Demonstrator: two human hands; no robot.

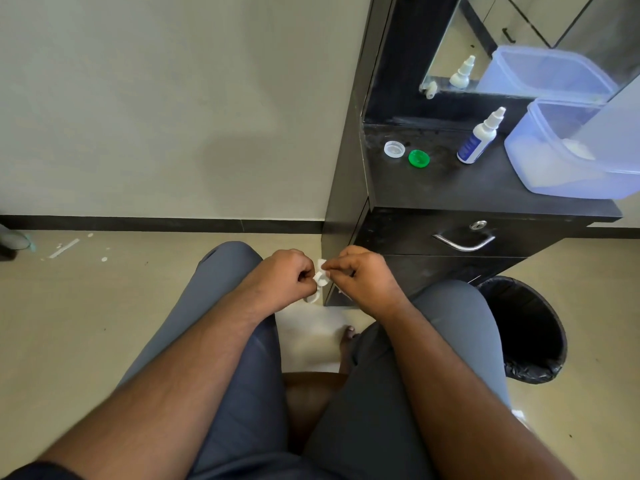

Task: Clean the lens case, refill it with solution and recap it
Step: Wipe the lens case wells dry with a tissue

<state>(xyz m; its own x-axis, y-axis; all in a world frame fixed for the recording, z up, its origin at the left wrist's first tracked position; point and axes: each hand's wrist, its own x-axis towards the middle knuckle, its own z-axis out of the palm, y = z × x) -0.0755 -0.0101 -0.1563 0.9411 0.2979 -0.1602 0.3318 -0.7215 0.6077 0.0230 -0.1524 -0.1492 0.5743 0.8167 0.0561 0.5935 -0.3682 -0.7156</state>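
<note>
Centre frame, above the knees — left hand (280,273) grips the white lens case (319,279), right hand (360,271) pinches something white against it. Two caps (394,149) and the solution bottle (479,139) sit on the bench (450,188), upper right.

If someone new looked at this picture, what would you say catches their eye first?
Most likely the two hands meeting above the lap: the left hand grips a white lens case while the right hand pinches a small white wad against it. Next, the green cap stands out on the dark counter, beside a clear cap. Farther right stand a solution bottle and a bluish plastic tub.
</note>
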